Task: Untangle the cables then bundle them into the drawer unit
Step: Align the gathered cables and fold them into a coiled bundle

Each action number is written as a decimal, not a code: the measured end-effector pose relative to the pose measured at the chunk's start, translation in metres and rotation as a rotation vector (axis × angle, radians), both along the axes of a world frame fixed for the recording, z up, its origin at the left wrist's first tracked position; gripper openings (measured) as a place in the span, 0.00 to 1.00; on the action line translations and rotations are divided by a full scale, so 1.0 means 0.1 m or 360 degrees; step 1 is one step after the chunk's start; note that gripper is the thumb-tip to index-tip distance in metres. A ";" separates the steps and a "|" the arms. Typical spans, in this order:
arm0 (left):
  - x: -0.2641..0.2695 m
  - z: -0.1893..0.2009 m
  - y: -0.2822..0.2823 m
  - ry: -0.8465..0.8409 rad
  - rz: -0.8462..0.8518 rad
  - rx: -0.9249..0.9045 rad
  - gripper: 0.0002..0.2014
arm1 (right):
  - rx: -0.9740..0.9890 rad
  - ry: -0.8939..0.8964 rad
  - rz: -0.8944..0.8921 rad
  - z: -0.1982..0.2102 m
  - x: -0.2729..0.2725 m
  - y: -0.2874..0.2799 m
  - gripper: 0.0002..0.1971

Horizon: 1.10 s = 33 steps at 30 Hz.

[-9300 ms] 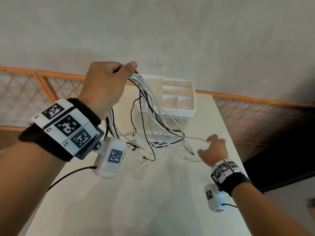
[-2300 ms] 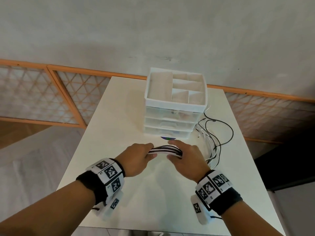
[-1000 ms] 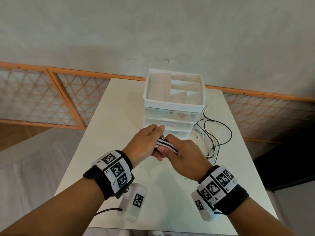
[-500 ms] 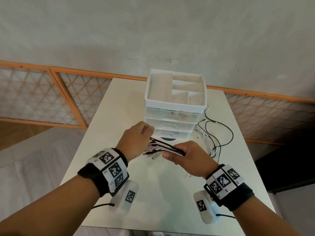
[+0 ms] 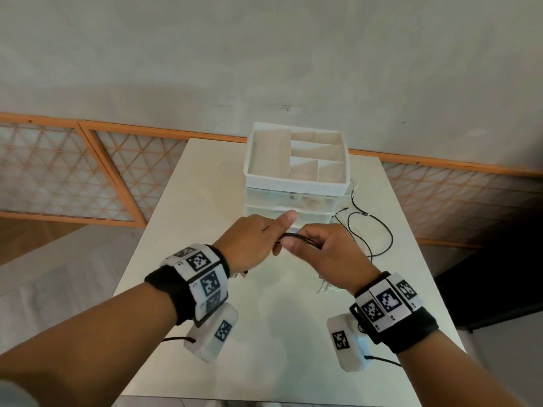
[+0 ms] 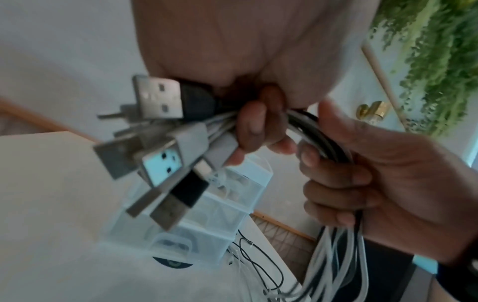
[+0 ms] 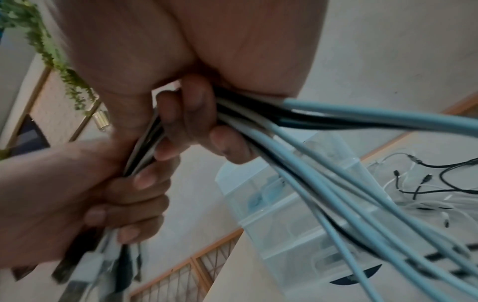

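Note:
A bunch of white and black cables (image 5: 296,238) runs between my two hands above the table. My left hand (image 5: 252,242) grips the bunch near its USB plugs (image 6: 165,147), which fan out below the fingers. My right hand (image 5: 326,254) grips the same cables (image 7: 258,122) right beside it, and their long ends (image 7: 362,204) trail down to the right. The white drawer unit (image 5: 293,201) stands just behind the hands, its drawers closed and its open top tray (image 5: 295,183) divided into compartments.
Loose black and white cable ends (image 5: 367,230) lie on the white table (image 5: 279,348) to the right of the drawer unit. The table's right edge is close to them. A wall with an orange-framed lattice (image 5: 73,177) runs behind the table.
Both hands have drawn closer together on the bunch and shifted a little to the right. The visible stretch of cable between them has shortened.

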<state>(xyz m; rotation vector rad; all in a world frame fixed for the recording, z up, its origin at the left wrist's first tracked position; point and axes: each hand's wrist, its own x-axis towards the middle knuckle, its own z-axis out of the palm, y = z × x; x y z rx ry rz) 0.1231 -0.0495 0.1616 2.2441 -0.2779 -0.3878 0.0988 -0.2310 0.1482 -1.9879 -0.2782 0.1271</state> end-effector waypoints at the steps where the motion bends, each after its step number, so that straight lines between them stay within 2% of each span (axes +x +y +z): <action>1: 0.01 0.00 0.04 0.0046 -0.0016 -0.0005 0.36 | 0.0019 0.0032 -0.0029 0.00 0.01 -0.05 0.19; 3: 0.00 -0.01 0.10 0.0132 -0.0100 -0.0051 0.34 | 0.0017 0.0050 -0.0002 0.02 0.00 -0.09 0.21; 8: -0.03 -0.05 0.13 0.0233 -0.0092 -0.0257 0.25 | 0.0024 -0.0055 0.0134 -0.06 -0.01 -0.02 0.17; 13: -0.05 -0.03 0.16 0.0333 -0.0138 -0.0305 0.22 | -0.0007 -0.0144 0.0168 -0.08 -0.02 0.01 0.16; 16: -0.03 -0.01 0.20 0.0194 0.0053 -0.0448 0.22 | 0.0062 -0.0038 0.0023 -0.12 -0.02 -0.04 0.18; 19: 0.05 0.06 0.28 0.0173 0.0337 -0.0923 0.21 | 0.0241 0.0111 -0.0168 -0.18 -0.03 -0.20 0.23; 21: 0.10 0.05 0.30 0.0150 0.0572 -0.1134 0.18 | 0.0375 0.0075 -0.0247 -0.13 -0.06 -0.22 0.31; 22: 0.12 0.03 0.28 0.0133 0.0673 -0.1176 0.19 | 0.0409 0.0006 -0.0261 -0.09 -0.06 -0.19 0.36; 23: 0.12 0.01 0.24 0.0108 0.0749 -0.1171 0.19 | 0.0426 -0.0080 -0.0257 -0.06 -0.05 -0.15 0.37; 26: 0.04 0.05 0.07 0.0135 0.0720 -0.1064 0.27 | 0.0468 -0.0304 -0.0272 0.03 -0.04 0.04 0.19; 29: -0.04 0.10 -0.09 0.0206 0.0326 -0.1010 0.38 | 0.0426 -0.0465 -0.0282 0.05 -0.09 0.26 0.13; 31: -0.06 0.11 -0.15 0.0210 0.0274 -0.1044 0.32 | 0.0309 -0.0570 -0.0193 0.01 -0.17 0.40 0.11; 33: -0.07 0.10 -0.17 0.0334 0.0497 -0.1181 0.22 | 0.0190 -0.0592 -0.0105 -0.04 -0.23 0.47 0.11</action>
